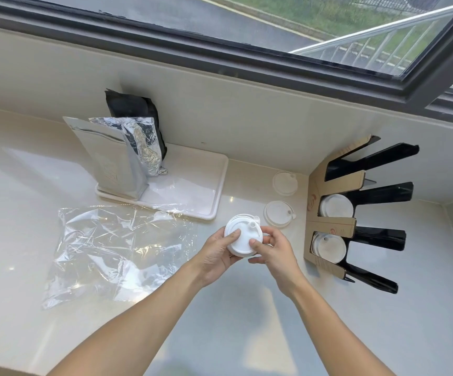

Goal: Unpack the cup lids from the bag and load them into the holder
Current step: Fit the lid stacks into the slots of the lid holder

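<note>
Pale stone surface (247, 308) under a dark-framed window (247, 61), wall corner at the far right. Landmark: cardboard lid holder (328, 213) with black dividers, standing against the right wall.

Left hand (217, 253) and right hand (272, 251) together hold a small stack of white cup lids (243, 238) above the surface, just left of the holder. Left thumb lies on the top lid, the other left fingers curled under the stack. Right thumb presses the top lid near its edge, right fingers wrapped round the stack's side. The top lid's small spout faces the window.

Two of the holder's slots contain white lids: middle slot lids (336, 206) and near slot lids (328, 248). The farthest slot looks dark; contents not discernible.

Two loose translucent lids lie flat on the surface left of the holder: far lid (285, 183) and near lid (278, 214), apart from each other.

Clear plastic bag (116, 251), crumpled flat, lies well left of the holder. White tray (209, 185) beyond it carries a silver foil pouch (114, 156) and a black pouch (135, 109), both upright.
</note>
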